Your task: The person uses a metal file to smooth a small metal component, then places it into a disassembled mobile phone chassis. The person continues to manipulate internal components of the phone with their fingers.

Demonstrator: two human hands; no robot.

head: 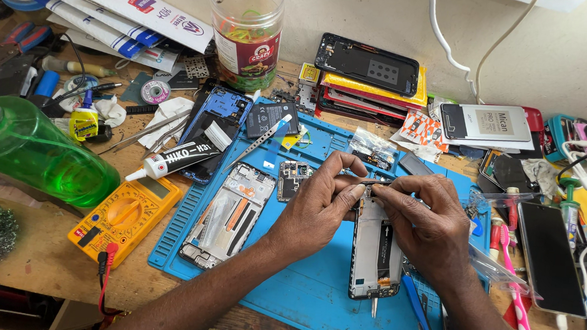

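Observation:
An opened phone [375,252] with its back off lies upright on the blue work mat [311,292]. My left hand [318,205] pinches at the phone's top edge with thumb and forefinger. My right hand [428,224] meets it there, fingertips pressed on the same top edge, where a small dark part sits between the fingers. A second stripped phone frame [228,216] lies to the left on the mat, with a small circuit board [294,177] beside it.
A yellow multimeter [125,215], a glue tube [179,157], tweezers [257,145] and a green bottle [29,151] sit at left. A clear jar [246,25] and stacked phone parts [367,69] stand behind. A dark phone [550,258] and pink toothbrush [515,294] lie right.

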